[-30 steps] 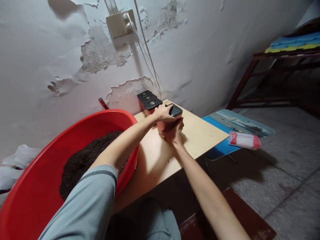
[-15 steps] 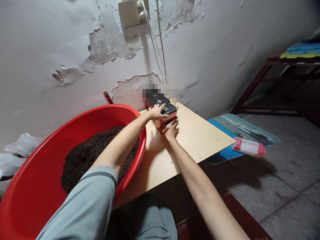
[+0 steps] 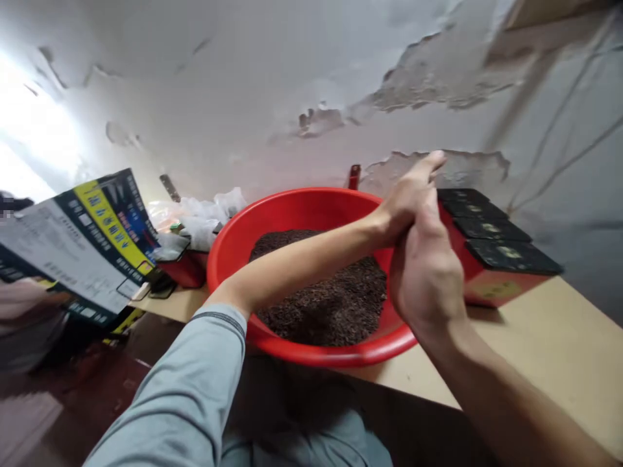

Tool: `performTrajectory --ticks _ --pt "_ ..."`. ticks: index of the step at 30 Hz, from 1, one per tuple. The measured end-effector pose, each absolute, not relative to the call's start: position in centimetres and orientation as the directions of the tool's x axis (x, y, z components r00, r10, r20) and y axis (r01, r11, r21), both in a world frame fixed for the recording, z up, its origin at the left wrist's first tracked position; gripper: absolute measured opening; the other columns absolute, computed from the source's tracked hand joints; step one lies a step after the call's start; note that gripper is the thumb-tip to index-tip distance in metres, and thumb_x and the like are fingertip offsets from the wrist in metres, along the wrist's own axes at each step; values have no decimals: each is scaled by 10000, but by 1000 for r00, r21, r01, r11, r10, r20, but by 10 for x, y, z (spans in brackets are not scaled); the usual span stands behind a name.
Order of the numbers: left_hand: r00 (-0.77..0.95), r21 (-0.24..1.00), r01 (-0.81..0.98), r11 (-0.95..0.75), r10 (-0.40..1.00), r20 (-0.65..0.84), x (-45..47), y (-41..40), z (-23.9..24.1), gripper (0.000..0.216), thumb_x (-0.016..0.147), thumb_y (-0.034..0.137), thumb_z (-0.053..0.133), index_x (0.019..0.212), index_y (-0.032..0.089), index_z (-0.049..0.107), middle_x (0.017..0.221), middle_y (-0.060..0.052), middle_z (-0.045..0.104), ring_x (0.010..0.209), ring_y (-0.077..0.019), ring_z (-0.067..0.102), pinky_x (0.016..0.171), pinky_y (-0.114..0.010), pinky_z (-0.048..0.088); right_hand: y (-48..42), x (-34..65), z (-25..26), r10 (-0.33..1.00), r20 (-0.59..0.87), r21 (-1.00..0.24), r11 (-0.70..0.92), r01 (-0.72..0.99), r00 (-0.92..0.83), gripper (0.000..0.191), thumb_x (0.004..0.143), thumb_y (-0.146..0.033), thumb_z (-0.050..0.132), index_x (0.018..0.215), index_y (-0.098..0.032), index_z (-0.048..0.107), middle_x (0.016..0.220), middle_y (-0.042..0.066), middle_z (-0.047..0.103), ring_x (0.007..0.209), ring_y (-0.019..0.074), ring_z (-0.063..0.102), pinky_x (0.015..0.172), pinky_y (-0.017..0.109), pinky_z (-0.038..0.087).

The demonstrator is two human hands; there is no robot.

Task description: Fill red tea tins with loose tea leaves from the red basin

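My left hand (image 3: 406,198) and my right hand (image 3: 428,269) are pressed palm to palm above the right rim of a red basin (image 3: 306,355). Their fingers look stretched out, though some are hidden where the hands overlap, and I see no object in them. Inside the basin lies a heap of loose dark-brown, grainy material (image 3: 321,305). Just right of my hands, red boxes with black lids (image 3: 511,256) stand in a row against the wall. Neither hand visibly touches the boxes.
A pale tabletop (image 3: 520,350) carries the basin and boxes. Behind the basin's left side are clear plastic bags (image 3: 199,214) and another red box (image 3: 182,269). At far left, another person's arm (image 3: 29,301) is beside a large printed package (image 3: 92,240). The peeling wall (image 3: 272,97) stands close behind.
My view has swung left and closer to the basin. Both hands have left the black-lidded boxes and come together near the basin's right rim. The other person's arm and package have entered view.
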State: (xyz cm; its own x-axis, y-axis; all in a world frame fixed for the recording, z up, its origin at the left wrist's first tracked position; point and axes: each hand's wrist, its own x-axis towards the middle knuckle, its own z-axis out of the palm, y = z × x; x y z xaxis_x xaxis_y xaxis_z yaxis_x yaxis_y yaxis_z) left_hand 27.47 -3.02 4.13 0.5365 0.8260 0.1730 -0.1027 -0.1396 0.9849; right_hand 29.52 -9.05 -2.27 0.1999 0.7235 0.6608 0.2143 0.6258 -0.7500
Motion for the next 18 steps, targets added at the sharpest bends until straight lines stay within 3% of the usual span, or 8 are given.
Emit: performTrajectory --ticks 3,5,7,10,12,13,15,18 --pt "448 971 -238 -9 886 118 206 -34 43 622 1075 416 154 1619 127 243 1703 -66 271 1554 -198 282 1266 -347 225 -78 242 -14 796 593 -803 575 157 123 728 1003 -701 243 1614 -313 323 1693 3 288 1602 241 89 1305 561 100" --pt "403 964 -260 -58 900 163 156 -43 34 620 1066 498 135 1620 251 261 1700 -1 288 1561 -248 264 1277 -444 227 -58 210 -11 835 546 -827 525 202 66 710 1013 -684 201 1606 -318 336 1694 9 285 1595 241 142 1298 573 97" --pt "363 958 -219 -183 897 254 95 -52 21 610 1055 553 159 1591 313 323 1689 23 315 1569 -283 239 1273 -506 244 -37 179 -11 858 513 -815 493 304 -16 720 1012 -682 188 1626 -317 276 1719 13 206 1600 254 92 1280 609 41" --pt "181 926 109 -362 923 339 -23 -57 -12 631 1005 575 438 1564 290 362 1686 -45 320 1574 -323 218 1266 -549 264 -25 130 -19 865 449 -756 501 421 -223 790 995 -708 233 1660 -290 150 1736 61 95 1601 301 11 1254 650 11" --pt "-175 820 429 -380 855 488 -109 -54 -46 711 954 529 584 1566 277 325 1689 -98 297 1586 -340 169 1269 -579 245 -34 98 -28 850 367 -718 517 465 -378 823 993 -701 277 1668 -260 113 1731 111 102 1599 332 41 1247 671 56" --pt "-293 775 548 -314 796 530 -148 -52 -65 713 958 499 590 1570 272 303 1694 -123 272 1594 -347 122 1268 -604 233 -41 84 -32 834 319 -690 530 494 -450 825 995 -687 302 1668 -250 113 1727 130 116 1597 347 61 1238 691 77" --pt "-361 719 685 -118 802 476 -210 -45 -106 682 977 446 574 1567 268 282 1695 -156 244 1599 -362 42 1244 -659 236 -58 58 -40 783 225 -609 578 544 -579 818 998 -652 355 1666 -238 128 1720 158 134 1592 374 82 1209 741 98" --pt "-459 721 692 42 797 394 -252 -32 -152 781 919 484 661 1542 167 311 1692 -205 205 1571 -453 -62 1235 -672 186 -78 31 -49 671 139 -497 683 535 -728 799 1004 -596 416 1661 -227 151 1712 193 146 1585 391 125 1186 767 128"
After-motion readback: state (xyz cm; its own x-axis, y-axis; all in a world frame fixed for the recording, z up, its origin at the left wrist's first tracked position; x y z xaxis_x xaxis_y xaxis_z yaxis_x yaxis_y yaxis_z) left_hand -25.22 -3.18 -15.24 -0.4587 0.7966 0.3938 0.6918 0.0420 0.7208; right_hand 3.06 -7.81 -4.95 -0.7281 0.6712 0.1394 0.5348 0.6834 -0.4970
